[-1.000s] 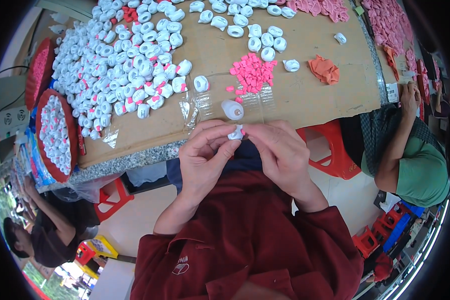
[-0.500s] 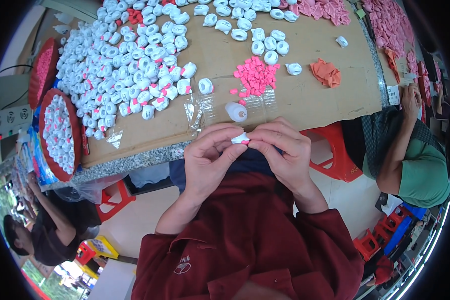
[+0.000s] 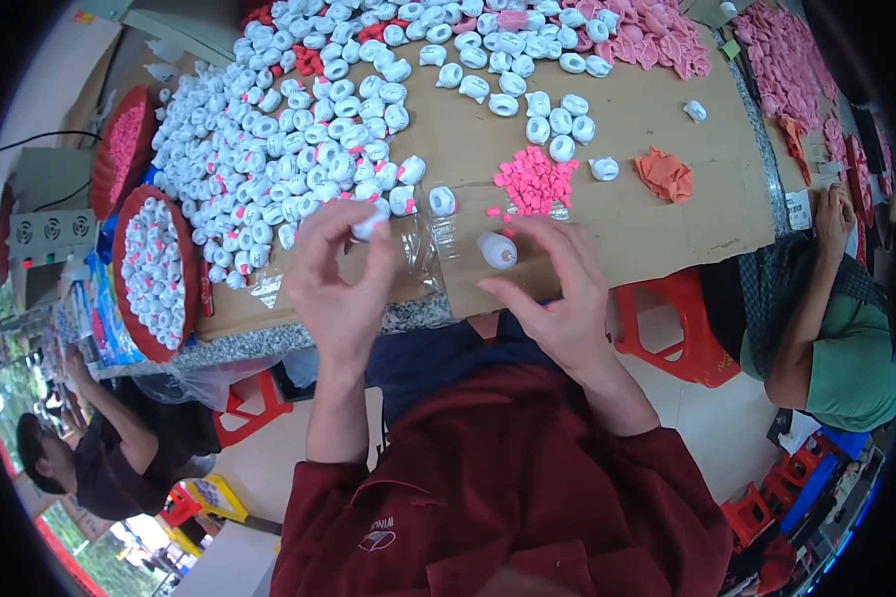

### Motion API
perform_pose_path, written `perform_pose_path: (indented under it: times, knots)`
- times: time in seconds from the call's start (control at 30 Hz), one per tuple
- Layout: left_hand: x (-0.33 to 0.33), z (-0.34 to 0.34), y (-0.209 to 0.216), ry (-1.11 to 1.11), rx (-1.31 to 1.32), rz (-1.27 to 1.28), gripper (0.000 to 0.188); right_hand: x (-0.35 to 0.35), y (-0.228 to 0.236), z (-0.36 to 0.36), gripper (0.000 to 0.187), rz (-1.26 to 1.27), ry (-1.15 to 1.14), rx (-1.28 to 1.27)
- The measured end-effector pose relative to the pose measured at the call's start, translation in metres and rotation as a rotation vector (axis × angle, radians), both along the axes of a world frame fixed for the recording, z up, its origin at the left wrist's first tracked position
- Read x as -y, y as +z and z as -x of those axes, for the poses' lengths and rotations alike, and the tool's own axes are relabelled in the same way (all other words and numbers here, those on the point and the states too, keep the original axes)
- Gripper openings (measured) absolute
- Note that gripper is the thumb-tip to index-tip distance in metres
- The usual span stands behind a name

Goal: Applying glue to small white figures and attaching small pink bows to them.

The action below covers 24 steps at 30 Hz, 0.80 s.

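My left hand is raised over the near edge of the table, pinching a small white moulded piece between thumb and fingertips. To its right, my right hand is open, thumb and fingers apart with nothing held. Between that thumb and the fingers stands a small translucent white bottle; I see no firm contact with it. Just beyond the bottle lies a heap of tiny bright pink pieces. A wide pile of white moulded pieces, several with pink bits on them, spreads across the left of the table.
The table has a cardboard cover. Red trays with white pieces and pink pieces stand at left. An orange scrap and pink rubbery parts lie to the right. Co-workers sit at both sides, beside red stools.
My hands have parted. The left moved left and up with the white piece, toward the pile; the right let go and opened near the bottle. The view has shifted slightly.
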<state>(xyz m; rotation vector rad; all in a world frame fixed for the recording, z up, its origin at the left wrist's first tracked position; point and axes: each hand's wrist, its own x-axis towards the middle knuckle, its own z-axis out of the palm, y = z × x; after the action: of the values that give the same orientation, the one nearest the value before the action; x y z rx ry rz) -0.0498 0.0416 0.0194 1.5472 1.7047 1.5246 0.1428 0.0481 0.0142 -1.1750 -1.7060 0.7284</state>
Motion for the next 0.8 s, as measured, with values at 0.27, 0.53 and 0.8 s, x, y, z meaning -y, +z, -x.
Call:
perform_pose_path:
  times: [0.27,0.53,0.8]
  knots:
    - [-0.059,0.007,0.023,0.039,-0.602,-0.024,0.021,0.0,-0.013,-0.008,0.033,-0.06,0.033,0.03]
    - [-0.131,-0.038,-0.003,-0.282,-0.811,-0.077,0.017,0.006,-0.012,-0.021,0.035,0.076,0.137,-0.122]
    - [-0.099,-0.033,0.008,-0.219,-0.069,0.212,0.018,0.009,-0.008,-0.036,0.034,0.191,0.063,-0.435]
